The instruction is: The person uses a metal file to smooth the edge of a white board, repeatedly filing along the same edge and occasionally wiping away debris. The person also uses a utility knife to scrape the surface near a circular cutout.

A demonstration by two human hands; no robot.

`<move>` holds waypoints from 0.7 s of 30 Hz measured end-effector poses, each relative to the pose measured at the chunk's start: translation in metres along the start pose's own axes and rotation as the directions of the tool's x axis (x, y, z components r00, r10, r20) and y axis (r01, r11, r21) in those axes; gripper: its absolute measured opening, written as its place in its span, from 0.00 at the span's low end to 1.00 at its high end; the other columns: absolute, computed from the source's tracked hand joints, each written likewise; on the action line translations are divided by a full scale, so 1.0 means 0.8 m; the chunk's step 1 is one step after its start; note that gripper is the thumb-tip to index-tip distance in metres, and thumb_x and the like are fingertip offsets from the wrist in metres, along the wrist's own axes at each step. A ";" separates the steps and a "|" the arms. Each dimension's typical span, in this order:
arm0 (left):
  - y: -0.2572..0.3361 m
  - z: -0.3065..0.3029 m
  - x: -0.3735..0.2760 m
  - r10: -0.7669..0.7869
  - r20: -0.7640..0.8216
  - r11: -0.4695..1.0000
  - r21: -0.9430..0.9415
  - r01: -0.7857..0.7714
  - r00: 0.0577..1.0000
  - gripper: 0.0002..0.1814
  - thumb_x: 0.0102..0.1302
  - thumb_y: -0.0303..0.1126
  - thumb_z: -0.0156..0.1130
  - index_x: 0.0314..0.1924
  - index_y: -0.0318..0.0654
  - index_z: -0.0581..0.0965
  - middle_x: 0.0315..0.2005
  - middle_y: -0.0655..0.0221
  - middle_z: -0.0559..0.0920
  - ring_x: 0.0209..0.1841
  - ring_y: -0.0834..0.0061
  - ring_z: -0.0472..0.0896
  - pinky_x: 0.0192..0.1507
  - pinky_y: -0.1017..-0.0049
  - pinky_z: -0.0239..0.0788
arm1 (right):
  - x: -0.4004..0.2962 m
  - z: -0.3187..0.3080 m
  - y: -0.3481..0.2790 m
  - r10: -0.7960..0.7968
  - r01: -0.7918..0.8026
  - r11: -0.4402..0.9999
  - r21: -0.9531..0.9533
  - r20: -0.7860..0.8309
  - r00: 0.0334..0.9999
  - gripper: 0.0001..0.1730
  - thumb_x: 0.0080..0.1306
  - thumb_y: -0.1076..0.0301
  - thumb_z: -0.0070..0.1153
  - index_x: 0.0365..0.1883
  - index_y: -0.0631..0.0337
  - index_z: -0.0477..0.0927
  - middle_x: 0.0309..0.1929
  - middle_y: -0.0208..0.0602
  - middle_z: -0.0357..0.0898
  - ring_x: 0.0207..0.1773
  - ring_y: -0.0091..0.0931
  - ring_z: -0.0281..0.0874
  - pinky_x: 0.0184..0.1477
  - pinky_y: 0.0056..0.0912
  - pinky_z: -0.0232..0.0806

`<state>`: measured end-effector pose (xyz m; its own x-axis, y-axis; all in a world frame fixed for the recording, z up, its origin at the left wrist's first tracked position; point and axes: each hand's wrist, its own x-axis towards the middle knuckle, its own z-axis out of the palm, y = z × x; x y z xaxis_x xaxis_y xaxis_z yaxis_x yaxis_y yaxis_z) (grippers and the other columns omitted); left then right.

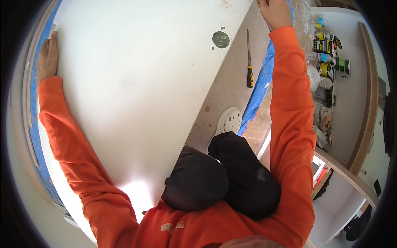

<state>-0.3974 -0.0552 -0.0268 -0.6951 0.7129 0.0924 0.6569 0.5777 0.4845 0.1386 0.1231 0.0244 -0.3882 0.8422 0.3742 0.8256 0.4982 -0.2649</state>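
A large white panel (133, 71) slants across the view in front of me, leaning over my lap. Near its right edge is a round cup-hinge hole (220, 39) with small holes beside it. My left hand (48, 57) holds the panel's left edge, its fingers lying along the rim. At the top, close to the panel's right edge, is my right hand (276, 14); its fingertips are cut off by the frame, so its grip cannot be made out. A slim file (250, 63) with a black and yellow handle lies on the brown board to the right of the panel.
Blue plastic sheeting (259, 83) runs beside the brown board (214, 99). My white clog (230, 120) stands on that board. At right, a white cabinet shelf (349, 93) holds cans (322, 46), bottles and crumpled bags. A timber strip (367, 102) edges it.
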 end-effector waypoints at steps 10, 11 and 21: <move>-0.009 0.006 0.005 0.058 -0.048 0.998 -0.020 -0.059 0.997 0.46 0.64 0.70 0.45 0.66 0.36 0.70 0.58 0.49 0.76 0.59 0.57 0.77 0.63 0.66 0.63 | -0.014 -0.003 -0.024 -0.085 0.083 0.995 -0.063 -0.024 0.996 0.04 0.63 0.72 0.55 0.31 0.63 0.75 0.28 0.49 0.78 0.34 0.47 0.77 0.35 0.46 0.67; -0.009 0.007 0.005 0.075 -0.054 0.997 -0.018 -0.076 0.996 0.46 0.64 0.70 0.45 0.66 0.36 0.69 0.58 0.50 0.77 0.58 0.57 0.78 0.63 0.65 0.64 | -0.018 -0.005 -0.027 -0.091 0.089 0.994 -0.061 -0.027 0.996 0.04 0.63 0.71 0.55 0.31 0.63 0.75 0.28 0.50 0.78 0.34 0.47 0.77 0.35 0.45 0.67; -0.013 0.013 0.008 0.119 -0.093 0.993 0.034 -0.116 0.989 0.48 0.64 0.71 0.44 0.66 0.35 0.70 0.59 0.49 0.75 0.62 0.56 0.74 0.66 0.63 0.60 | -0.049 -0.011 -0.059 -0.195 0.190 0.979 -0.075 -0.070 0.978 0.03 0.65 0.72 0.53 0.32 0.62 0.74 0.29 0.50 0.76 0.34 0.48 0.76 0.35 0.45 0.67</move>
<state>-0.4056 -0.0526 -0.0407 -0.6363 0.7365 0.2295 0.7426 0.5043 0.4407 0.1187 0.0650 0.0301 -0.5122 0.7121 0.4801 0.7653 0.6322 -0.1212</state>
